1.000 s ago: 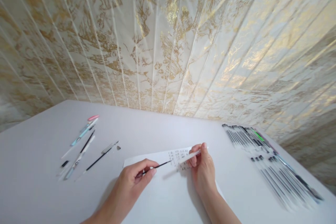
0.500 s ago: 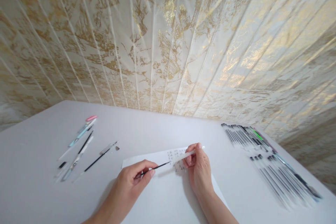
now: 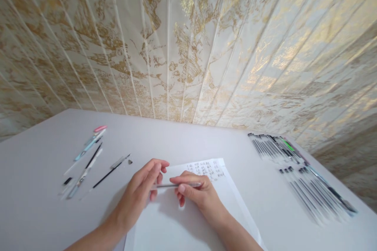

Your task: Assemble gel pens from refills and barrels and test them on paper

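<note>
My right hand [image 3: 196,190] pinches a slim pen barrel [image 3: 166,185] between thumb and fingers, holding it nearly level above a sheet of paper [image 3: 176,223]. The barrel looks greyish and clear, with a darker line inside it. Its left end reaches into my left hand [image 3: 147,182], whose fingers curl loosely about that end; their exact contact is blurred. Rows of handwriting show near the sheet's top edge. The dark refill is no longer visible as a separate piece.
Several pens and pen parts [image 3: 85,172] lie at the left, with a dark refill [image 3: 110,176] nearer the paper. At the right are rows of clear pen parts with dark ends [image 3: 312,192] and another group [image 3: 265,145] behind. A gold-patterned curtain [image 3: 188,47] hangs beyond the table.
My hands have come together: the right moved left and down with the barrel. The dark refill that stuck out of my left fingers no longer shows separately. More handwriting is uncovered.
</note>
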{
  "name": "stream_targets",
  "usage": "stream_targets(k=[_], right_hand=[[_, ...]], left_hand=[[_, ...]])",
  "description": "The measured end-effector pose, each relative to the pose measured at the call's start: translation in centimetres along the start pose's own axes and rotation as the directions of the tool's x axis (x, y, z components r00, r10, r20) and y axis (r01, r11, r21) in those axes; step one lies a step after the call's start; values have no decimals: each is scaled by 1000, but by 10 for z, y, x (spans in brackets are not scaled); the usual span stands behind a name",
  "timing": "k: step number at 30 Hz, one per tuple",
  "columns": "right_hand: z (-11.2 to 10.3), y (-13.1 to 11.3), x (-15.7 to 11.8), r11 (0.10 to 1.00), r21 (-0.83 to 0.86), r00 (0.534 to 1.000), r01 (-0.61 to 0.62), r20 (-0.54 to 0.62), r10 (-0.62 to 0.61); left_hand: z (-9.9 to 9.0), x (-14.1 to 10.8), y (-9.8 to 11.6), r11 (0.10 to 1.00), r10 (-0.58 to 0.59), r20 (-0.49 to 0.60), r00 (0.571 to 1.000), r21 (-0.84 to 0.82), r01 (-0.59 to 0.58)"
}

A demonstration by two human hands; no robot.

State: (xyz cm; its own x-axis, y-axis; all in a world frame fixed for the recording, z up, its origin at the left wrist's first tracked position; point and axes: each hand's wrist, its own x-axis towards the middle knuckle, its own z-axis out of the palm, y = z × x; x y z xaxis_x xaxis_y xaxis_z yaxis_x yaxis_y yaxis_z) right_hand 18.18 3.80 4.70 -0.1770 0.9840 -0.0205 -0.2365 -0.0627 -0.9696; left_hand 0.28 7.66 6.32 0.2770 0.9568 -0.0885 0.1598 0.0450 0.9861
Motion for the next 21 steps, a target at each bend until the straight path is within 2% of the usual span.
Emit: stream_targets(k=[3, 6, 8, 10, 12, 14, 16, 19, 21], right_hand=[[7, -2, -2, 1000, 19, 1000, -4, 24, 3], [4, -4, -1, 998, 41, 999, -41, 8, 40], [0, -7, 0, 998, 48, 998, -46, -38, 48], [-3, -10, 0, 998, -53, 993, -30, -119, 24], [-3, -12, -2, 964, -262, 983, -33, -184, -17], [1, -13, -4, 896, -442, 980, -36, -192, -56], [7, -11, -7, 864, -504, 985, -17, -158, -73], [12, -5, -9, 904, -425, 984, -45, -175, -34], [11, -1, -7, 955, -282, 977, -87, -213, 27]], left_hand=[[2, 0, 2, 996, 28, 15, 1000, -82, -26], [1, 3, 5, 1000, 10, -1, 1000, -20, -10], [-3, 7, 7, 997, 57, -45, 997, 61, -54], [-7, 11, 8, 985, 136, -89, 987, 121, -125], [-9, 12, 9, 979, 163, -113, 980, 140, -146], [-8, 9, 11, 981, 154, -115, 981, 137, -138], [-4, 4, 14, 984, 144, -110, 983, 117, -131], [-6, -1, 26, 982, 187, -147, 971, 61, -180], [-25, 0, 38, 969, 245, -221, 944, 75, -235]])
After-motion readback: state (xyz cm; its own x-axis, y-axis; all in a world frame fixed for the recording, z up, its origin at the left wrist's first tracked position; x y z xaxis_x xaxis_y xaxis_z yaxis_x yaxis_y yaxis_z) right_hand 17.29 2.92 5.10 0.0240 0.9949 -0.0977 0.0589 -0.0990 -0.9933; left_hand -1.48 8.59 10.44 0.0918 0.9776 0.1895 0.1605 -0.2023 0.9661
